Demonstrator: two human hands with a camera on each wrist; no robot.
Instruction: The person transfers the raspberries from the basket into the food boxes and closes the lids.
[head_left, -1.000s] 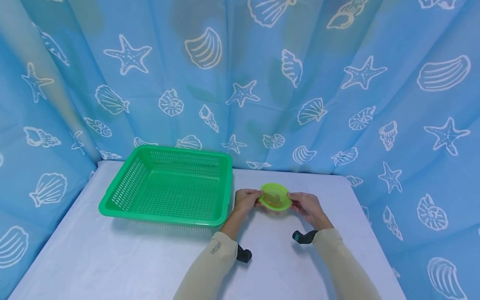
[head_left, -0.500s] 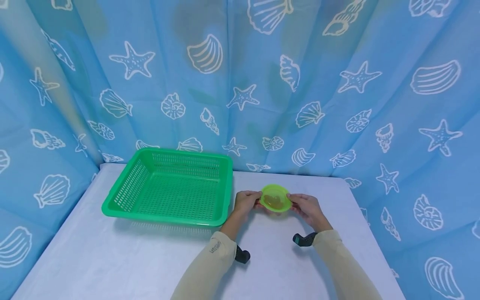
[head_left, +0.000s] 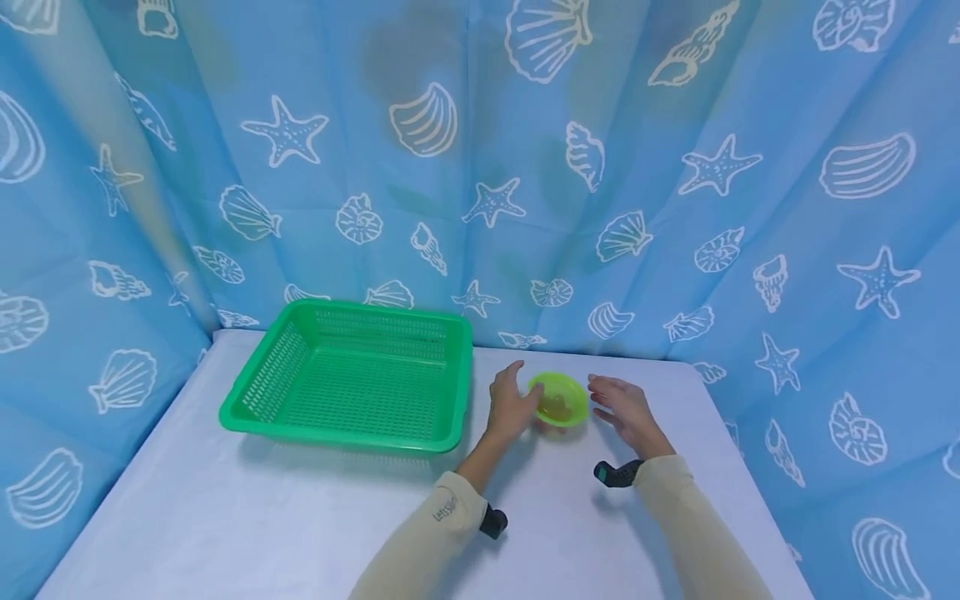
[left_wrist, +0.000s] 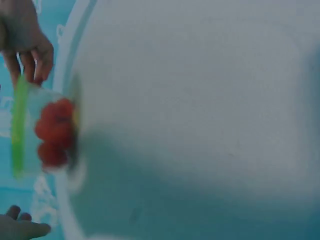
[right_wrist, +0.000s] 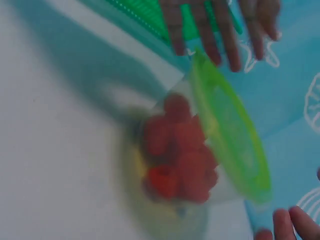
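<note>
A clear round container (right_wrist: 227, 189) stands upright on the table, capped by a lime-green lid (head_left: 558, 398). Through its wall several red, berry-like pieces (right_wrist: 172, 137) show in the right wrist view. To the left of the container, my left hand (head_left: 512, 406) has its fingers apart, with the thumb at the lid's left edge; whether it touches cannot be told. My right hand (head_left: 624, 412) hovers just right of the lid, fingers extended and clear of it. In the left wrist view the container is blurred, with the right hand (left_wrist: 27, 47) above it in the picture.
A green slotted plastic basket (head_left: 360, 398) sits on the left part of the white-covered table (head_left: 315, 525). Blue curtains (head_left: 480, 108) with shell and starfish prints surround the table at the back and sides. Black wrist cameras (head_left: 617, 474) are strapped at both wrists.
Both hands held the lid's rim earlier and have since let go, moving apart with fingers spreading. The container stays in place; the head view has tilted and shifted slightly.
</note>
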